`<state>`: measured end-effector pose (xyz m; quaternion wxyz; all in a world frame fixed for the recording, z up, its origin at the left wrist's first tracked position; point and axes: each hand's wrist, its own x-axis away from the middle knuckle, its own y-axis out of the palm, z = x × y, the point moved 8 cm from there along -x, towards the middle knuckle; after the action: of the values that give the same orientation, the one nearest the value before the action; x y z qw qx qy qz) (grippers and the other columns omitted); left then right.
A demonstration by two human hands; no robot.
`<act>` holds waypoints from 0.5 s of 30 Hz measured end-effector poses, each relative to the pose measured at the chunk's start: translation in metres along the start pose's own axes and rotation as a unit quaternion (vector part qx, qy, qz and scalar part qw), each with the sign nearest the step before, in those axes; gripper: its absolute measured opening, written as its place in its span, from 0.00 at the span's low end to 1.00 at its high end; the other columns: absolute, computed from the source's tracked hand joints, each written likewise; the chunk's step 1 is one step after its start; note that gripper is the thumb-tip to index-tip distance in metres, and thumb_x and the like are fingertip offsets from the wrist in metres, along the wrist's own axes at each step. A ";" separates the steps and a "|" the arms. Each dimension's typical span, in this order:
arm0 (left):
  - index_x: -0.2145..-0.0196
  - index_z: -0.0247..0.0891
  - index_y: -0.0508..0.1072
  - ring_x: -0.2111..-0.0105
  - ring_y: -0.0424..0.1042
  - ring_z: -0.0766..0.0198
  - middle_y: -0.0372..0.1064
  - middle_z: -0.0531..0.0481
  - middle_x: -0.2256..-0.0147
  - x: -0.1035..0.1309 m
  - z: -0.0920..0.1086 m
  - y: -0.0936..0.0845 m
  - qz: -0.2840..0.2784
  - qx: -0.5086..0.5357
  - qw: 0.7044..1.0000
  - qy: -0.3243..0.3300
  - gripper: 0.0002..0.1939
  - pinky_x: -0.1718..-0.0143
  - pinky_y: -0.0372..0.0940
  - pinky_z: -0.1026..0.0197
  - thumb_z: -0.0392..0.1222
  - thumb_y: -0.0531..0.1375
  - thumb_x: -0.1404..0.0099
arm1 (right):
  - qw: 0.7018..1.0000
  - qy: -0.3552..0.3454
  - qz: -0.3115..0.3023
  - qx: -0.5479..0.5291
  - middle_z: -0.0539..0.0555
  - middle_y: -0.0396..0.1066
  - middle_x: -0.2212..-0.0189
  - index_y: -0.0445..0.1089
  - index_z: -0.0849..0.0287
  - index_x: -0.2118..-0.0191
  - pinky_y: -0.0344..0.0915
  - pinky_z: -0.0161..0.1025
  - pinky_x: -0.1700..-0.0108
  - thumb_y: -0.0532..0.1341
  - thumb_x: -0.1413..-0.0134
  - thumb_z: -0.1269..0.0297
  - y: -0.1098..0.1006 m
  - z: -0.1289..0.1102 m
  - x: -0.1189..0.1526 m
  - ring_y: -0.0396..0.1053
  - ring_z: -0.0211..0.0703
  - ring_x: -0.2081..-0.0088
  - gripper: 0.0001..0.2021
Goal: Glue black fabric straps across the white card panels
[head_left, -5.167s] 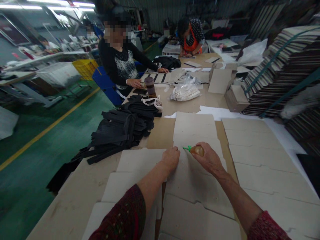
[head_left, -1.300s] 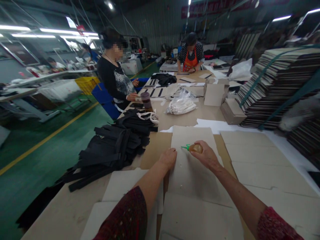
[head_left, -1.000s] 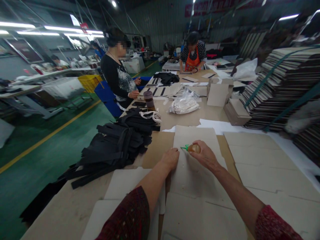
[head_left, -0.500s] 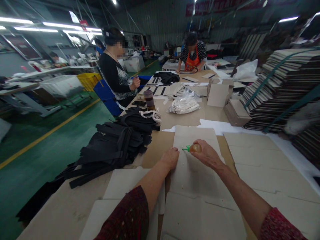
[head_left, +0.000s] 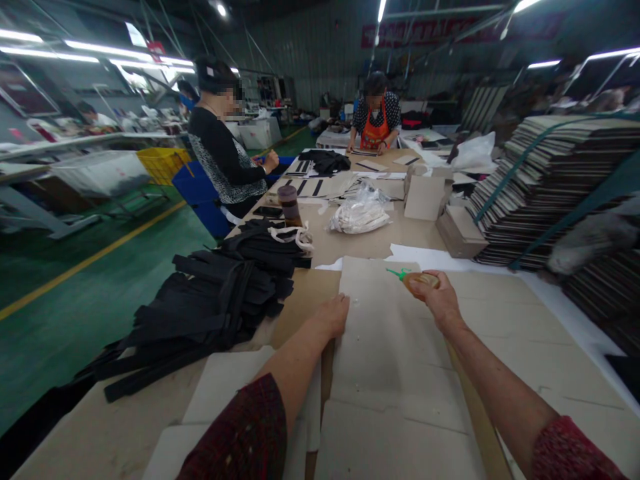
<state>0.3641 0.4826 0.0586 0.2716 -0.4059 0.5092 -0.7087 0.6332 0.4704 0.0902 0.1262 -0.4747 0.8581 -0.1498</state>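
Note:
In the head view, my right hand (head_left: pixel 443 300) is closed round a small squeeze bottle (head_left: pixel 416 283) of amber liquid. Its green nozzle points left, above the far part of a grey cardboard panel (head_left: pixel 385 353). Small pale drops dot that panel near its left edge. My left hand (head_left: pixel 334 316) is at the same edge, fingers bent together against the board; their undersides are hidden. More cardboard panels (head_left: pixel 395 443) overlap toward me. Others (head_left: pixel 235 373) lie left of my left forearm, and another row (head_left: pixel 520 320) lies to the right.
Black fabric strips (head_left: pixel 210 307) are heaped at left, near a dark bottle (head_left: pixel 289 205). A plastic bag of white cords (head_left: pixel 360 212) lies farther back. Tall strapped board stacks (head_left: pixel 545 180) stand at right. One co-worker (head_left: pixel 225 147) is at left, another (head_left: pixel 375 117) at the far end.
My right hand has moved right and slightly away with the squeeze bottle, its nozzle leaving the panel's left side. My left hand stays at the edge. The view has shifted slightly.

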 end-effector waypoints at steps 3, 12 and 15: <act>0.38 0.35 0.55 0.35 0.56 0.50 0.52 0.34 0.34 -0.004 0.000 -0.003 -0.015 0.007 1.000 0.004 0.39 0.37 0.56 0.55 0.30 0.64 0.45 | 0.998 -0.012 0.018 0.055 0.49 0.71 0.68 0.68 0.55 0.56 0.65 0.41 0.65 0.68 0.65 0.48 -0.021 -0.005 -0.017 0.69 0.45 0.67 0.28; 0.36 0.38 0.53 0.34 0.54 0.52 0.51 0.34 0.33 -0.002 -0.004 -0.005 -0.030 0.014 0.999 -0.012 0.43 0.35 0.53 0.57 0.31 0.66 0.46 | 0.978 -0.055 -0.041 0.199 0.50 0.72 0.69 0.69 0.53 0.58 0.61 0.40 0.66 0.68 0.62 0.53 -0.030 -0.008 -0.038 0.68 0.45 0.68 0.22; 0.37 0.38 0.53 0.34 0.55 0.52 0.52 0.34 0.34 -0.003 -0.005 -0.005 -0.029 0.014 0.999 -0.015 0.42 0.36 0.54 0.57 0.32 0.66 0.46 | 0.972 -0.062 -0.057 0.220 0.50 0.72 0.69 0.68 0.54 0.58 0.61 0.39 0.66 0.66 0.60 0.53 -0.027 -0.003 -0.038 0.68 0.45 0.67 0.20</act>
<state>0.3614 0.4891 0.0614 0.2643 -0.4271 0.4833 -0.7170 0.6729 0.4900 0.1062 0.2720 -0.4914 0.7662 -0.3124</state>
